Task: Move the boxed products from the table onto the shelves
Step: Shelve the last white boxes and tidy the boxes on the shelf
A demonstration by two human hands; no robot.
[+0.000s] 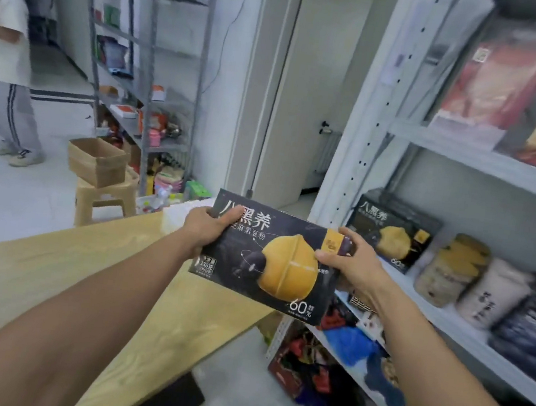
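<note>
Here the black box (273, 257), printed with a yellow rounded shape and "60%", is up in the air, gripped at both short ends and tilted down to the right. The left hand (204, 228) clasps its upper left corner, thumb on the front face and fingers hidden behind. The right hand (347, 263) holds its right edge, thumb pressed on the front and fingers curled round the upper right corner.

Below and left of the box lies the pale wooden table (48, 277), whose far edge passes under it. Right of the box stands the white shelving unit (447, 329). On its middle shelf, just right of the held box and behind the right hand, a matching black box (391, 231) leans upright. Further right of the box along that shelf come a clear pouch with yellow contents (451, 269), a pale pouch (491, 294) and a dark blue pack (531, 329), each touching the next.

Left of the box and farther back, an open cardboard carton (96, 161) sits on a tan plastic stool (105, 196). Beyond it rises a grey metal rack (148, 63), and far to the left stands a person in a white shirt (5, 52)
</note>
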